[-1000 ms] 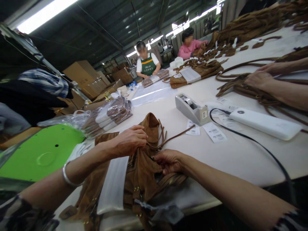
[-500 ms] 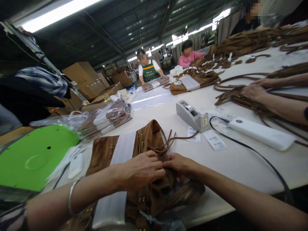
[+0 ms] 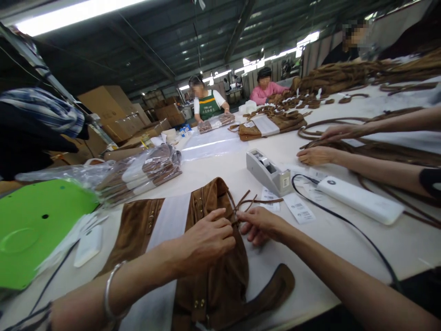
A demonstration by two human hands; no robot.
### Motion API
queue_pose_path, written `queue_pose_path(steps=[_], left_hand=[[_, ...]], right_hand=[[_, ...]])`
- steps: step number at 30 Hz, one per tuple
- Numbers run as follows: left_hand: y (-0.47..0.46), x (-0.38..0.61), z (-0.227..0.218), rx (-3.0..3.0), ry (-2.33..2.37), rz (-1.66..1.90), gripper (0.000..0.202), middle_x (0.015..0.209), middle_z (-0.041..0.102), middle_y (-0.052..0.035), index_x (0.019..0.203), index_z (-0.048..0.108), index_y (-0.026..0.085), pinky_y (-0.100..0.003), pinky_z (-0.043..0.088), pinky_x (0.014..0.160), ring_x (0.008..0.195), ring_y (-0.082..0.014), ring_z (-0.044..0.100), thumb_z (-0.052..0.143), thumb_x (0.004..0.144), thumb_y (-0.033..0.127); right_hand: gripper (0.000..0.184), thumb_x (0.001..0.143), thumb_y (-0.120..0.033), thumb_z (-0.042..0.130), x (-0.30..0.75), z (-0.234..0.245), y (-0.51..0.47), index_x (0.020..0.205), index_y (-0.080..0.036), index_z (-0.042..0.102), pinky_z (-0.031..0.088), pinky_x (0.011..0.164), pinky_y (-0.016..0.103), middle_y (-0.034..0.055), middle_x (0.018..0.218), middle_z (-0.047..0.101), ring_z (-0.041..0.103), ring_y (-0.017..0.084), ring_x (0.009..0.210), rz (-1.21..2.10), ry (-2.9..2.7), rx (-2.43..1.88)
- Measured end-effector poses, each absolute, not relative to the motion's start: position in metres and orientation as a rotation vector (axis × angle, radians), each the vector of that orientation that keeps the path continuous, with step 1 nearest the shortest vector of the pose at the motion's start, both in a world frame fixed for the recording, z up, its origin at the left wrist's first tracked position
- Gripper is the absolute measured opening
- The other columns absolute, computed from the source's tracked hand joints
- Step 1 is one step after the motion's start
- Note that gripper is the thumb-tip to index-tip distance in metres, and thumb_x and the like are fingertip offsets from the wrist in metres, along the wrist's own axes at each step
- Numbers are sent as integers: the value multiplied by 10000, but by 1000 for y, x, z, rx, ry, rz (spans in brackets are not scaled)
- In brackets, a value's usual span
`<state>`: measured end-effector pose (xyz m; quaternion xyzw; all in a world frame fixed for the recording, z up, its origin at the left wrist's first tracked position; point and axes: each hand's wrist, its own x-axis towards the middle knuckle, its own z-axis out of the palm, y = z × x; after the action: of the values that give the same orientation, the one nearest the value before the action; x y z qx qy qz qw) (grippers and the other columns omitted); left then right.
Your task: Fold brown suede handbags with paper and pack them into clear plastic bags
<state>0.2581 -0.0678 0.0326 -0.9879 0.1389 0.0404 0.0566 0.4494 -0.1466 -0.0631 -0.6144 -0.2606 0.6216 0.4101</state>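
Observation:
A brown suede bag (image 3: 215,287) with brass-coloured studs lies before me, wrapped by a broad white band (image 3: 168,225). Thin brown cords (image 3: 246,200) stick out from its upper right edge. Over the bag, my left hand (image 3: 208,236) has curled fingers close to the base of the cords; its thumb is hidden, and what it grips does not show. My right hand (image 3: 260,225) pinches the cord there, thumb and forefinger together. A flat brown strap end (image 3: 275,287) juts out from the bag at lower right.
Beyond the bag stand a grey tape dispenser (image 3: 268,172), barcode labels (image 3: 299,208) and a white corded device (image 3: 360,200). Plastic-wrapped bags (image 3: 144,172) and a green panel (image 3: 44,225) lie left. A co-worker's hands (image 3: 320,154) handle brown straps at right; other people work farther back.
Both hands have moved from the bag's side up to the base of the cords. The strap end at lower right now lies exposed. The co-worker's hands have shifted left.

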Motion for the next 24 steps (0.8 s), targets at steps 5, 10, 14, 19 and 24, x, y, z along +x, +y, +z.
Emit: queue_pose_path(steps=[5,10,14,19,24], left_hand=[[-44,239,27,-3037,93,-176,242,1255,645,-36,1057,617,232,-446,168,1230,1369,-207,432,512,895,87],[-23,246,14,-2949,-131,-146,209,1416,546,-84,1029,680,230,-551,280,1172,1405,-290,396,569,892,117],[-23,255,6,-2974,-180,-280,194,1397,565,-79,976,698,217,-516,346,1148,1406,-279,397,572,882,104],[-27,256,5,-3006,-156,-351,189,1361,594,-74,935,686,199,-506,358,1146,1397,-273,412,545,877,87],[-25,252,7,-3017,-231,-441,283,1364,578,-102,967,662,178,-501,380,1138,1387,-271,418,520,791,7]], right_hand=[[374,926,-438,630,454,-56,-109,706,-138,602,385,323,176,29,535,618,519,102,364,1381,-800,-1775],[339,783,-292,765,452,-51,-95,546,-155,564,271,299,177,-30,360,474,397,80,298,1331,-936,-1848],[151,724,-136,723,448,-52,-100,683,-171,582,219,316,166,-79,364,442,372,73,305,1296,-806,-1740],[98,793,-131,576,445,-50,-109,848,-183,514,214,368,147,-95,527,453,362,48,392,1212,-594,-1535],[186,793,-144,596,434,-37,-125,978,-165,597,359,477,180,-29,695,555,470,84,534,1104,-875,-1424]])
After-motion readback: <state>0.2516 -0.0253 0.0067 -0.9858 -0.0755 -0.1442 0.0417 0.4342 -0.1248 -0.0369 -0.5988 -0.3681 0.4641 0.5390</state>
